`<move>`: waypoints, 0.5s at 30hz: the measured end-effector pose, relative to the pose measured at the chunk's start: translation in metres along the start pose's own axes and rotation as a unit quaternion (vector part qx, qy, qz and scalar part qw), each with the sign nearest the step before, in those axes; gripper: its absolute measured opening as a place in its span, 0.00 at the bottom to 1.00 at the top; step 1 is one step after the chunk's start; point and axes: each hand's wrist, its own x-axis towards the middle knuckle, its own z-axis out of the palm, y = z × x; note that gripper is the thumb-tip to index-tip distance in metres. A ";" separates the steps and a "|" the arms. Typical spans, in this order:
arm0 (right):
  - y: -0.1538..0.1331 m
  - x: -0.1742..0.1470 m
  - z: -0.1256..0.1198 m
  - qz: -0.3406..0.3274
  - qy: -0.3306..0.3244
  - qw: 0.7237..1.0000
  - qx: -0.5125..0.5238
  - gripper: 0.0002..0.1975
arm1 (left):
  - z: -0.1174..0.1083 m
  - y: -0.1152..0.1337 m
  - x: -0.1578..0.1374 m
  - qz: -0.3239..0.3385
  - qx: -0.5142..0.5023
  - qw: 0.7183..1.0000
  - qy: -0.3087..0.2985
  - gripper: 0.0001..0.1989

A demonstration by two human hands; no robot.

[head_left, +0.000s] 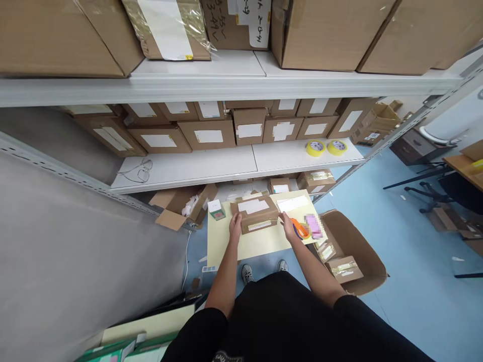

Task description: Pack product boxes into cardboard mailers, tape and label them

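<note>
A brown cardboard box (260,217) with white labels on its top and front lies over a pale yellow board (249,248). My left hand (235,229) grips the box's left end, fingers along its side. At the opposite end, my right hand (288,227) holds the right edge. A sheet of white paper (292,203) rests on the board behind my right hand. Beside that hand are orange-handled scissors (300,228) and a pink item (313,226), blurred out. A small white and green box (216,209) stands at the board's left back corner.
Shelves in front carry several labelled cartons (209,136) and two yellow tape rolls (315,147). An open carton (360,251) with small boxes stands on the floor at right. Another open carton (177,206) is at left, near a grey wall (94,226).
</note>
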 end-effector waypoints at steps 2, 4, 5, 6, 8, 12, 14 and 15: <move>0.009 0.003 -0.008 0.036 -0.027 0.999 -0.022 0.37 | 0.002 -0.008 -0.004 -0.029 0.012 0.999 -0.015 0.28; 0.021 0.006 -0.016 0.084 -0.040 0.994 -0.053 0.36 | 0.003 -0.018 -0.009 -0.052 0.052 0.996 -0.056 0.28; 0.027 0.007 -0.020 0.104 -0.040 0.991 -0.076 0.36 | 0.003 -0.022 -0.011 -0.058 0.070 0.993 -0.076 0.28; 0.033 0.008 -0.025 0.116 -0.037 0.987 -0.101 0.35 | 0.002 -0.025 -0.013 -0.061 0.084 0.991 -0.088 0.28; 0.039 0.011 -0.033 0.120 -0.032 0.982 -0.141 0.33 | 0.001 -0.027 -0.014 -0.064 0.094 0.989 -0.093 0.30; 0.040 0.023 -0.033 0.099 -0.041 0.981 -0.159 0.36 | 0.005 -0.019 -0.010 -0.064 0.088 0.988 -0.108 0.34; 0.037 0.032 -0.024 0.088 -0.075 0.981 -0.156 0.35 | 0.011 -0.013 -0.007 -0.073 0.097 0.986 -0.114 0.34; 0.037 0.035 -0.018 0.082 -0.092 0.980 -0.154 0.33 | 0.014 -0.010 -0.005 -0.080 0.109 0.985 -0.111 0.33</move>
